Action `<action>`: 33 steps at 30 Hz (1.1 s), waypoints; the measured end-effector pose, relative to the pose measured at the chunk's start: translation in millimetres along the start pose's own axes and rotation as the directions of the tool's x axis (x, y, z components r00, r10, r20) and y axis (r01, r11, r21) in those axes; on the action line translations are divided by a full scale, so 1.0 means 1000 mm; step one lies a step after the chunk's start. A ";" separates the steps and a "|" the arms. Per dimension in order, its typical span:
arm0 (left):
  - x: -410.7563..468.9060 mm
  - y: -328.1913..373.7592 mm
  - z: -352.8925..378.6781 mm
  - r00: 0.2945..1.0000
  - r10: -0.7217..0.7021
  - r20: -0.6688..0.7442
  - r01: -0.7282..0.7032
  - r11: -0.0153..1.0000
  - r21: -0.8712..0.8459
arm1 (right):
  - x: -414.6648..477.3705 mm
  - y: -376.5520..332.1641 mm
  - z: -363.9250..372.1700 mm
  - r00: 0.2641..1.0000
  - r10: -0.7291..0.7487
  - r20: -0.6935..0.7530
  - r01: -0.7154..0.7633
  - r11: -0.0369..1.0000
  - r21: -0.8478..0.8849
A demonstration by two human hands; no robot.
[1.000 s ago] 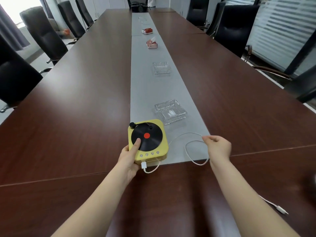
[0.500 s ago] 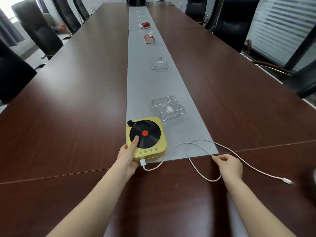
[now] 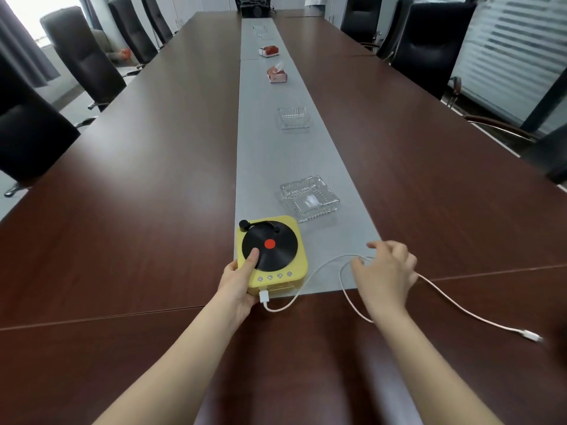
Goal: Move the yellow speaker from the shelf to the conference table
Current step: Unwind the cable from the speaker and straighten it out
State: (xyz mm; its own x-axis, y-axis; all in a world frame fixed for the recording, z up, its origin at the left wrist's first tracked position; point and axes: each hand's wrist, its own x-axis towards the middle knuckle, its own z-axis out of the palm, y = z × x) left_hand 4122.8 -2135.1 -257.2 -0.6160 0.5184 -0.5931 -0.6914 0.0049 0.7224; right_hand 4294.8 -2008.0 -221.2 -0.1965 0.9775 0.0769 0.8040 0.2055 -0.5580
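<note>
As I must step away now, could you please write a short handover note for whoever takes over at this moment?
Left hand: grips the yellow speaker at its near left corner, thumb on top.
Right hand: fingers loose, above the white cable; contact unclear.
Speaker sits on the grey runner of the conference table, cable plugged into its near side.
Done: speaker on table.
Left: let go; perhaps tidy the cable.
</note>
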 end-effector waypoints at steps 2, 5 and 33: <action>0.002 -0.001 0.000 1.000 -0.005 -0.004 0.005 1.000 0.003 | -0.008 -0.024 0.002 0.989 -0.150 0.007 0.150 0.989 -0.006; 0.005 -0.001 0.000 1.000 -0.001 0.003 0.001 1.000 0.008 | -0.015 -0.052 0.015 0.941 -0.225 0.253 0.159 0.953 0.258; 0.038 -0.015 -0.004 0.936 0.351 -0.006 -0.218 0.593 0.775 | -0.012 -0.046 0.085 0.869 -0.102 0.483 -0.176 0.850 0.496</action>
State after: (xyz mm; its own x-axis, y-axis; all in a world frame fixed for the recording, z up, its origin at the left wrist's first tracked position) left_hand 4108.4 -2119.0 -292.0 -0.8220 0.4820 -0.3035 0.0166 0.5528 0.8331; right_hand 4212.4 -2032.8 -266.5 -0.5241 0.8058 -0.2758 0.4401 -0.0210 -0.8977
